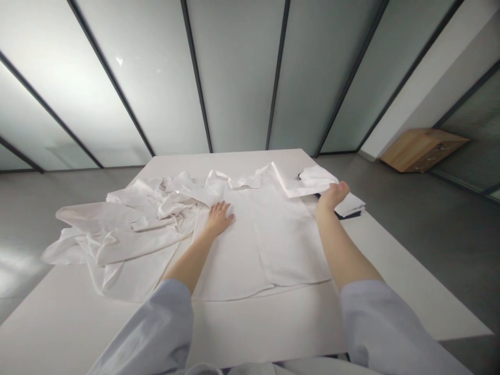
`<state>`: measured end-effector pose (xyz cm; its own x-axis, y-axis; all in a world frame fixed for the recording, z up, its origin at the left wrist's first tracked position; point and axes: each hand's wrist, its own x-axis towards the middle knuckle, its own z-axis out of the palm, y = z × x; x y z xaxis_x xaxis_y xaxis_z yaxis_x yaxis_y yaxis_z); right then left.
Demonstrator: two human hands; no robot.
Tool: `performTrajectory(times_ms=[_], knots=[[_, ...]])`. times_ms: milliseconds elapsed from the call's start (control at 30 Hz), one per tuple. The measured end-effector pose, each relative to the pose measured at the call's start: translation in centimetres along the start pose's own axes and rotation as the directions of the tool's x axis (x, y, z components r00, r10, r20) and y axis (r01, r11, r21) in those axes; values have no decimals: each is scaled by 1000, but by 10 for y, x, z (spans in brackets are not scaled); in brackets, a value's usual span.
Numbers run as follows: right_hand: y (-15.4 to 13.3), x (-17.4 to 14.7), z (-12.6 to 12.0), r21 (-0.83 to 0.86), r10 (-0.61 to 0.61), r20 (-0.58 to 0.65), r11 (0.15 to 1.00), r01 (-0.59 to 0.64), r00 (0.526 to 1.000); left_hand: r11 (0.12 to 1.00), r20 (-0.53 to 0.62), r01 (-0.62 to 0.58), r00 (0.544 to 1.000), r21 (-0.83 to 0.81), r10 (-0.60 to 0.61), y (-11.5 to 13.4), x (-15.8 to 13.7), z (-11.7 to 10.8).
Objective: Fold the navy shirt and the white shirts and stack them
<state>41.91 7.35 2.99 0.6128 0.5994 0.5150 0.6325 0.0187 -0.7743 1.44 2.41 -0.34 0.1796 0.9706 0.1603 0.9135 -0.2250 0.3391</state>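
A white shirt (242, 250) lies spread out, its collar (244, 182) at the far end and its hem toward me. My left hand (220, 216) rests flat on the shirt's upper left part, fingers spread. On the other side, my right hand (332, 197) is closed on the shirt's right sleeve (299, 188), which is pulled out sideways and partly lifted. Part of the right hand's grip is turned away from view. Just beyond that hand is a stack of folded white cloth (350, 204) with a dark edge beneath it.
A loose heap of white garments (136, 224) covers the left of the white table (269, 328) and hangs over its left edge. Frosted glass panels (238, 78) stand behind the table. A wooden cabinet (422, 150) is on the floor at far right.
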Motion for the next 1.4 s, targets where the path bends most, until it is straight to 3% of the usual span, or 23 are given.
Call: performTrajectory(times_ms=[33, 67, 100, 133, 200, 267, 300, 367, 600, 767, 867, 1000, 1100, 1167, 1233, 1333, 1400], knots=[[-4, -11, 3, -75, 22, -23, 997, -24, 999, 994, 42, -26, 999, 103, 22, 3, -2, 1], [-10, -23, 7, -129, 8, 34, 992, -4, 999, 984, 87, -44, 996, 174, 30, 6, -4, 1], [-16, -37, 13, -151, -45, 177, 986, 73, 983, 975, 130, -58, 991, 216, 31, 8, -5, 1], [-23, -52, 18, -160, -108, 342, 972, 171, 934, 968, 163, -71, 986, 239, 32, 9, -7, 1], [-34, -79, 28, -196, -181, 603, 910, 364, 777, 962, 196, -89, 980, 257, 38, 9, -9, 1], [-40, -102, 33, -253, -169, 753, 818, 516, 637, 959, 203, -101, 978, 263, 47, 7, -11, -1], [-41, -111, 33, -281, -152, 790, 772, 570, 594, 959, 206, -104, 977, 264, 50, 5, -12, -1], [-43, -125, 28, -322, -124, 822, 702, 635, 555, 957, 210, -111, 976, 267, 55, 2, -17, -3], [-52, -144, -10, -314, -155, 848, 623, 717, 507, 951, 202, -141, 976, 275, 86, -1, -54, -8], [-59, -135, -16, -311, -88, 860, 691, 653, 503, 982, 185, -95, 981, 165, 64, 1, -55, -22], [-62, -118, 9, -241, -70, 836, 845, 478, 545, 993, 172, 21, 985, -119, 0, -1, -20, -24], [-66, -95, 66, 20, -122, 776, 985, 169, 619, 793, 116, 220, 975, -568, -188, 1, 43, -8], [-70, -79, 105, 87, -57, 822, 996, -26, 567, 662, 145, 310, 945, -683, -293, 5, 80, 4], [-74, -67, 124, 35, 25, 857, 994, -106, 515, 630, 172, 358, 926, -689, -337, 7, 98, 4], [-77, -55, 137, -5, 90, 861, 986, -168, 501, 590, 194, 391, 908, -707, -370, 6, 114, -2], [-82, -38, 146, 159, 40, 806, 947, -280, 591, 504, 137, 293, 936, -812, -323, -2, 130, -18], [-84, -32, 147, 299, -32, 758, 905, -303, 652, 508, 65, 195, 963, -839, -261, -5, 133, -26]])
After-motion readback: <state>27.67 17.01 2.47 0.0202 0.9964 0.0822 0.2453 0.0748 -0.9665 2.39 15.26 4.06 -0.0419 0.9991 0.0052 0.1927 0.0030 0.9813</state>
